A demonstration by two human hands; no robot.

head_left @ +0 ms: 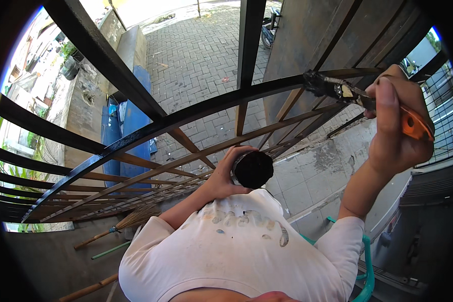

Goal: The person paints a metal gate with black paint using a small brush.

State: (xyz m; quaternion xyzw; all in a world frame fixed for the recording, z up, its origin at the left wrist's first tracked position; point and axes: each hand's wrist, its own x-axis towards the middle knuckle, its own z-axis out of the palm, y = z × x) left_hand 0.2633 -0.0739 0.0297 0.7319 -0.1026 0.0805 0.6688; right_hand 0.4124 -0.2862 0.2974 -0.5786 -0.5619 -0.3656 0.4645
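Note:
My right hand (395, 121) is raised at the right, closed around a paintbrush (347, 93) with an orange handle. Black paint coats the brush's bristles, which point left and lie close to or against the curved rail (206, 106) of a metal gate; I cannot tell whether they touch. In front of my chest my left hand (227, 173) is wrapped round a can (253, 169) of black paint, its open top facing up. The curved rail and the upper bars (105, 65) are dark and glossy, while the lower bars (183, 146) look brown.
Beyond the bars lie grey paving (196, 65) and a blue container (136, 126) beside a low wall. A brown metal panel (307, 45) stands behind the rail. A broom (128, 221) lies at lower left. Part of a green chair (370, 267) shows at lower right.

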